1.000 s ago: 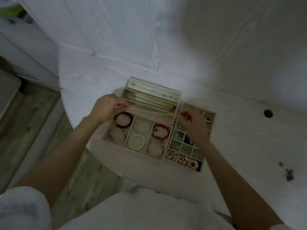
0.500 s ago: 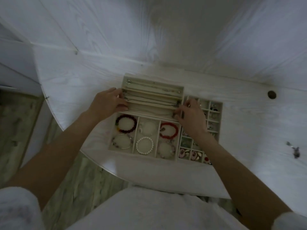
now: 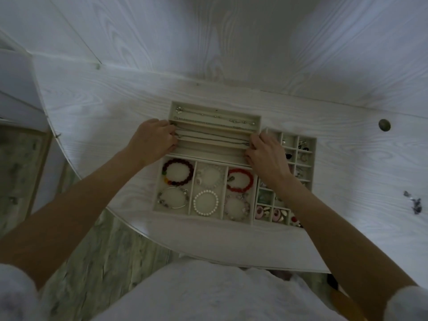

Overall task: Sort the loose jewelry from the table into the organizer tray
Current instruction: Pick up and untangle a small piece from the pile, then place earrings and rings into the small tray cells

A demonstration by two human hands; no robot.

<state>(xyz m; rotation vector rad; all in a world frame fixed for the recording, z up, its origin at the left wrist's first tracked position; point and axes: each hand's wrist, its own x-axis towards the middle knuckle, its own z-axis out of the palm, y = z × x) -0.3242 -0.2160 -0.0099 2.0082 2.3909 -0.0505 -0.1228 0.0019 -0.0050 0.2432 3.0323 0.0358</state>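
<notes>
A cream organizer tray [image 3: 215, 159] lies on the white table [image 3: 104, 105]. Its far section has long slots with thin chain necklaces. One thin chain [image 3: 213, 139] stretches across a middle slot; my left hand [image 3: 154, 142] pinches its left end and my right hand [image 3: 264, 156] pinches its right end, both low at the slot's ends. The near section holds bracelets: a dark red one [image 3: 177, 172], a bright red one [image 3: 239, 180], a white pearl one [image 3: 205, 203]. A grid of small cells [image 3: 298, 156] to the right holds earrings and small pieces.
A small dark loose jewelry piece [image 3: 413, 203] lies on the table at the far right. A round hole [image 3: 384, 125] sits in the tabletop behind it. The table's curved front edge runs just below the tray; wood floor lies to the left.
Both hands moved away from me with the taut chain, from above the bracelet cells down into a long slot of the far section. The camera also shifted, centring the tray.
</notes>
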